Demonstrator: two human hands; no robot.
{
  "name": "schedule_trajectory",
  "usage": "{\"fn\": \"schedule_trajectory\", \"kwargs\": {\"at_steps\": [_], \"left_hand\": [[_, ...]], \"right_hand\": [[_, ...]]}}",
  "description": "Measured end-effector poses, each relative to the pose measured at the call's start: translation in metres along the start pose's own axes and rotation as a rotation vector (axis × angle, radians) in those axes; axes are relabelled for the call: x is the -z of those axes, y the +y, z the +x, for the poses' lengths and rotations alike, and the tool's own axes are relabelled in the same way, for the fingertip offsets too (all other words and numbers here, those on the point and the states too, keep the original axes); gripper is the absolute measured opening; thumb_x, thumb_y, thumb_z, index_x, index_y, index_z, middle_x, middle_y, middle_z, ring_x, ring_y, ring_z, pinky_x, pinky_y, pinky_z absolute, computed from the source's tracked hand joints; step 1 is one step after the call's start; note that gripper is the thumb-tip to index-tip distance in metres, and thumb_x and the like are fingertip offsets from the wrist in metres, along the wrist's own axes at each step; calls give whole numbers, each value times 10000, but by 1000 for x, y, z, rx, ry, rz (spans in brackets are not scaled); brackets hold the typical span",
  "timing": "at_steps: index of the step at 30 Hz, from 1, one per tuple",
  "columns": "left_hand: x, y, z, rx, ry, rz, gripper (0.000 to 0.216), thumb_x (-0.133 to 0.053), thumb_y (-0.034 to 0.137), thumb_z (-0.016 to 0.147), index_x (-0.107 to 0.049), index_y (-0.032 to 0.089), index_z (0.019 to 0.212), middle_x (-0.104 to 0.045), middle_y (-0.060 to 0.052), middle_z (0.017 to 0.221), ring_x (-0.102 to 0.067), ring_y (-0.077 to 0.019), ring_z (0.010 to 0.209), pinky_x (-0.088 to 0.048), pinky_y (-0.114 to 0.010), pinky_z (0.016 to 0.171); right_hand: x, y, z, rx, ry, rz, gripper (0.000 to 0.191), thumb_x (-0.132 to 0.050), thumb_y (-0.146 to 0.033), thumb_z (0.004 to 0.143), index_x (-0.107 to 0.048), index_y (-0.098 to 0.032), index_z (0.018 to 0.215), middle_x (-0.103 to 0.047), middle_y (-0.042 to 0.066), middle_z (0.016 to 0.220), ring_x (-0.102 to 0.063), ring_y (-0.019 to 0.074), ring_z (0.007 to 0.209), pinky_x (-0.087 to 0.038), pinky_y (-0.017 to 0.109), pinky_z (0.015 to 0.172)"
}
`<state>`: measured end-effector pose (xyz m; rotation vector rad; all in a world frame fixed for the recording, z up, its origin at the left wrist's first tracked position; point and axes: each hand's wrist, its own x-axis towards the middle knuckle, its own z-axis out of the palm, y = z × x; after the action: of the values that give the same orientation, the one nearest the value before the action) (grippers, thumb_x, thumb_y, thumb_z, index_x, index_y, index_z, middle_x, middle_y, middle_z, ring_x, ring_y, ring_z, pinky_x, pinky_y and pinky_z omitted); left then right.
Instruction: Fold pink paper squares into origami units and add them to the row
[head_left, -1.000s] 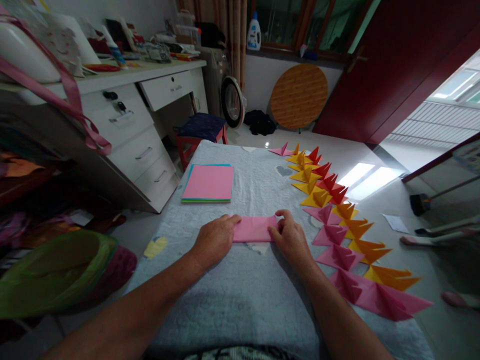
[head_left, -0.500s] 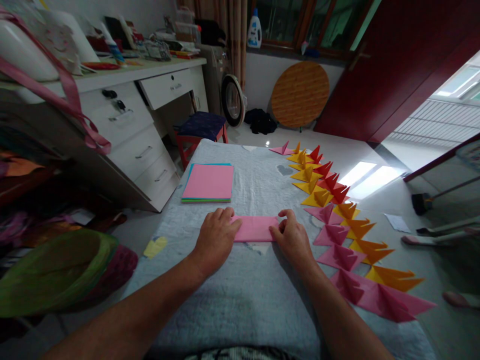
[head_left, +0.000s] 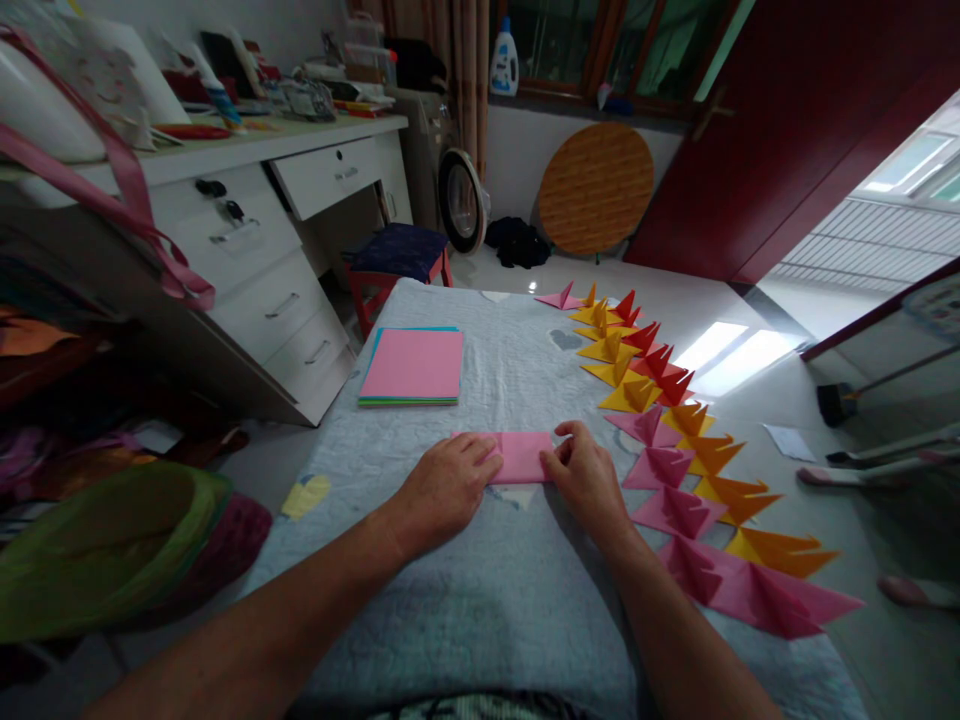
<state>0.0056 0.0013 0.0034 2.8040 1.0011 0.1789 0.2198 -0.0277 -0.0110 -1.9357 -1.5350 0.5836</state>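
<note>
A folded strip of pink origami paper (head_left: 523,457) lies flat on the cloth-covered table, with a crease line showing near its middle. My left hand (head_left: 454,483) rests on the strip's left half, fingers stretched flat over it and hiding most of that end. At the right end, my right hand (head_left: 585,470) has its thumb on the paper and its forefinger curled at the edge. Beyond the left hand sits a stack of square coloured paper (head_left: 414,365), pink on top. To the right stand rows of folded paper pieces (head_left: 679,512) in pink, yellow, orange and red.
A grey-blue cloth (head_left: 450,620) covers the table. Left of it are a white desk with drawers (head_left: 281,300) and a green-lined bin (head_left: 112,540). A stool (head_left: 397,255) and a washing machine with its door open (head_left: 461,200) stand beyond the far edge.
My left hand has slid right along the pink strip, from its left end toward the middle. My right hand stays at the right end. The view has shifted slightly.
</note>
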Motion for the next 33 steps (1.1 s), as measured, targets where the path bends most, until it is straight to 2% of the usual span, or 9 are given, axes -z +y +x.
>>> {"fn": "schedule_trajectory", "kwargs": {"at_steps": [3, 8, 13, 25, 29, 33], "left_hand": [[1, 3, -1, 6, 0, 10, 291, -571, 216, 947, -633, 164, 1226, -634, -119, 1321, -556, -284, 1217, -470, -456, 1057], [-1, 4, 0, 10, 9, 48, 327, -571, 363, 971, -616, 204, 1254, -622, -118, 1319, -556, -307, 1202, -493, -479, 1000], [-3, 3, 0, 1, 5, 93, 302, -575, 337, 972, -619, 211, 1242, -622, -117, 1309, -568, -299, 1180, -501, -461, 975], [-4, 2, -1, -9, 21, 76, 263, -595, 273, 958, -634, 215, 1211, -633, -107, 1296, -567, -294, 1186, -502, -452, 977], [-7, 2, -1, -37, 66, 58, 258, -594, 246, 959, -644, 193, 1206, -652, -113, 1298, -581, -287, 1202, -489, -473, 1020], [-17, -1, 0, -126, 131, 23, 335, -565, 179, 969, -611, 177, 1301, -656, -127, 1330, -566, -276, 1277, -479, -470, 1050]], "right_hand": [[2, -1, 1, -2, -46, -76, 136, -561, -236, 834, -648, -186, 926, -655, 4, 671, -599, 179, 645, -348, 280, 625], [5, -3, 3, 4, -62, -97, 129, -590, -227, 845, -710, -182, 863, -697, 28, 706, -614, 181, 673, -372, 282, 650], [6, -3, 1, 8, -56, -76, 138, -592, -217, 836, -724, -178, 852, -734, 52, 764, -649, 198, 729, -403, 293, 688], [9, -1, -3, 31, -63, -24, 143, -580, -194, 811, -721, -187, 829, -731, 38, 746, -647, 189, 700, -416, 286, 675], [9, -2, -3, 23, -80, -53, 152, -575, -196, 819, -726, -185, 833, -736, 48, 771, -647, 195, 719, -414, 290, 680], [8, -1, -3, 40, -80, -83, 166, -554, -197, 830, -720, -181, 832, -735, 56, 792, -644, 200, 743, -409, 296, 691]]}}
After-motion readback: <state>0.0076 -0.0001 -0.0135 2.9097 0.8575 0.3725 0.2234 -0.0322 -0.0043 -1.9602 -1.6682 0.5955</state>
